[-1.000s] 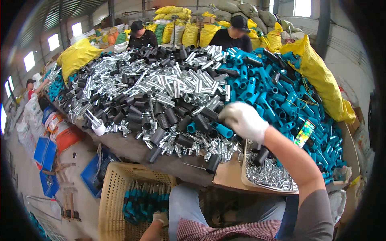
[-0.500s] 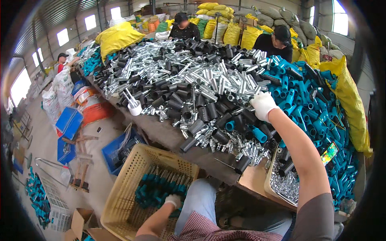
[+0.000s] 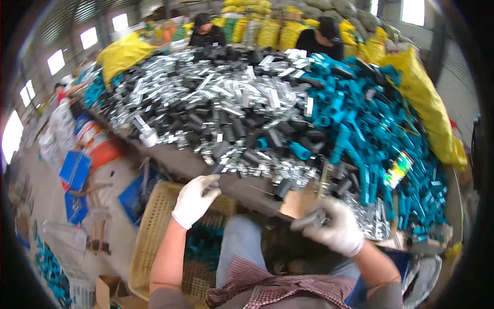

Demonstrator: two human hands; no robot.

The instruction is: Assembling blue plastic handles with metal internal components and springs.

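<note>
My left hand, in a white glove, is raised over the far rim of the yellow crate. Its fingers and thumb are apart with nothing seen between them, and a black tube lies just beyond the fingertips. In front of the table edge, my gloved right hand is closed round a blurred grey metal tube. Teal tool-shaped parts lie inside the crate, partly hidden by my left forearm. Small silver fittings and black tubes are heaped along the table's near edge.
A large pile of silver tubes and teal handles covers the table. At right are a tray of small metal pieces and a phone. A white cup stands left. Two people work across the table.
My left hand has risen out of the crate toward the table edge. My right hand has drawn back from the pile, bringing a metal tube toward me. The view has shifted.
</note>
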